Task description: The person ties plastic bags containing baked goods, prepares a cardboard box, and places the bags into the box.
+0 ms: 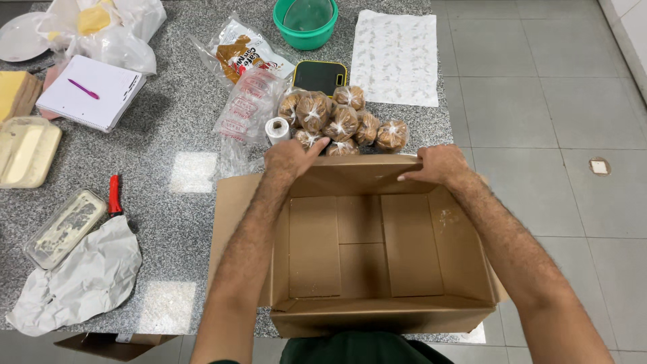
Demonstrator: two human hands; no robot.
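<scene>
An open cardboard box (377, 263) sits at the near edge of the grey speckled granite surface (168, 128), its flaps up and its inside bare, with the bottom panels showing. Both hands rest on the far flap: the left hand (291, 158) lies over the flap's upper left edge with its fingers (315, 147) loosely curled and stretched toward the bags behind, and the right hand (438, 165) presses the flap's upper right edge, fingers (412, 174) bent over the rim and gripping it. Just behind the flap lies a cluster of small clear bags of brown baked goods (340, 121), each tied at the top, touching one another. Beside them stands a small roll of white tape (277, 129) and a clear packet of pink labelled items (246, 104). Farther back are a black kitchen scale (319, 76), a green bowl (305, 23) and a white patterned paper sheet (396, 57). To the left lie a spiral notebook (91, 91) with a pink pen (83, 88) on it, a red-handled tool (114, 194), a clear lidded container (65, 228) and crumpled white paper (77, 276).
</scene>
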